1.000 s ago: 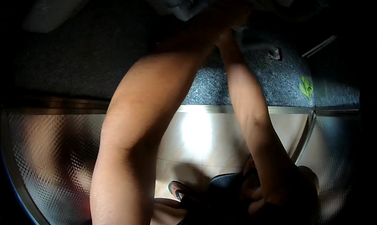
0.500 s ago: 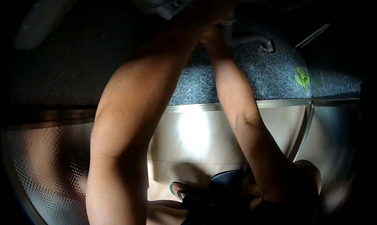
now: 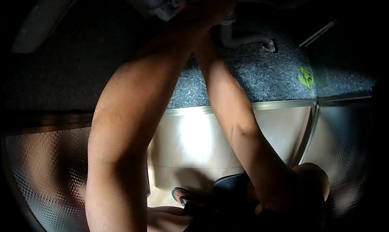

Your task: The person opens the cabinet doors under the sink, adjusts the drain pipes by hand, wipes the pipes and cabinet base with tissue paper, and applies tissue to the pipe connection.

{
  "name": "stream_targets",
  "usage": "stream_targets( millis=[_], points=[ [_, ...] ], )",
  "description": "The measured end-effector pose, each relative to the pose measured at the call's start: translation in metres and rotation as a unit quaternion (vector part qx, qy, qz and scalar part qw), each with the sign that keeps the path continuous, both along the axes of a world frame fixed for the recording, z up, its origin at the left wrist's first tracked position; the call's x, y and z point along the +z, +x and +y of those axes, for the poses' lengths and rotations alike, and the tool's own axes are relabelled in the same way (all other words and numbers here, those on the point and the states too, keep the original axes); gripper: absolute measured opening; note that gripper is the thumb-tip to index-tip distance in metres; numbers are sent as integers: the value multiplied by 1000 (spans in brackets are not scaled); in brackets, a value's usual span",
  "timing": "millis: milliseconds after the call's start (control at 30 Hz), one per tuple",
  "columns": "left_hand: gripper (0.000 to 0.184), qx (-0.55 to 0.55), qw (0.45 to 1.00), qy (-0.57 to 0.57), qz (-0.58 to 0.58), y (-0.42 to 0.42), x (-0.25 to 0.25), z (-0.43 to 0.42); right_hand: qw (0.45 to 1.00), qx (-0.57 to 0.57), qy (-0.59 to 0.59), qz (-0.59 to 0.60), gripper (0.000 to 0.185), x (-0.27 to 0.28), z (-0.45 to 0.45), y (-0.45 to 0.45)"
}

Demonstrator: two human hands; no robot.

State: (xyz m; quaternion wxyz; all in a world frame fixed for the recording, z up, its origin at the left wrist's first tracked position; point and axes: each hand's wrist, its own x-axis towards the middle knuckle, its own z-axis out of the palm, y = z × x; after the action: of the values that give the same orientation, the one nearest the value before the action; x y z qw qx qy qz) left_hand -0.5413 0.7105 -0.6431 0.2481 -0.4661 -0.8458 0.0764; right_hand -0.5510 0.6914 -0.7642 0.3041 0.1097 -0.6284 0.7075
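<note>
Both my arms reach into a dark cabinet, up to grey pipework (image 3: 162, 9) at the top of the view. My left hand (image 3: 216, 7) lies in deep shadow against the pipes, and its fingers cannot be made out. Under it crosses my right forearm (image 3: 225, 90); my right hand is hidden behind the left wrist, close to the same pipes. Just right of the hands, a grey bent drain pipe (image 3: 247, 41) runs down to a hole in the speckled stone floor (image 3: 259, 82) of the cabinet.
Green leaves (image 3: 306, 79) lie on the stone at right, below a thin pale strip (image 3: 318, 33). A thick pale pipe (image 3: 44, 21) slants at upper left. Textured glass doors (image 3: 52, 171) stand open on both sides. A metal edge (image 3: 283, 104) borders the stone; below is tiled floor (image 3: 166, 151).
The view has shifted slightly, so most things sit a little further left. My right forearm has moved left, closer to the left arm, uncovering more of the drain pipe.
</note>
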Motion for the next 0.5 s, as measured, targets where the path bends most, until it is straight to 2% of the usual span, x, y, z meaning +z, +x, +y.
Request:
stream_targets(
  millis=[67, 100, 167, 200, 267, 300, 367, 500],
  points=[
    [39, 35, 996, -85, -23, 16, 23, -2, 1000, -5, 0, 1, 38, 0, 0, 0],
    [39, 37, 995, -87, -21, 1, 2, -3, 1000, -7, -1, 0, 38, 0, 1, 0],
    [43, 30, 992, 112, -40, -45, -62, -6, 1000, -10, -4, -4, 38, -1, 5, 0],
    [43, 31, 992, 112, -40, -30, -44, -6, 1000, -9, -3, -2, 38, 0, 8, 0],
    [49, 75, 988, -130, 37, 16, 11, -8, 1000, -11, -2, -2, 38, -3, 12, -1],
    [49, 77, 988, -132, 36, 12, 5, -11, 1000, -12, -2, -5, 38, -4, 13, -1],
    [42, 20, 995, -38, 92, 7, 1, -17, 1000, -13, -3, -5, 38, -2, 16, -2],
    [34, -15, 998, -41, 51, 12, 11, -9, 1000, -14, -3, -5, 38, -3, 19, -4]
  ],
)
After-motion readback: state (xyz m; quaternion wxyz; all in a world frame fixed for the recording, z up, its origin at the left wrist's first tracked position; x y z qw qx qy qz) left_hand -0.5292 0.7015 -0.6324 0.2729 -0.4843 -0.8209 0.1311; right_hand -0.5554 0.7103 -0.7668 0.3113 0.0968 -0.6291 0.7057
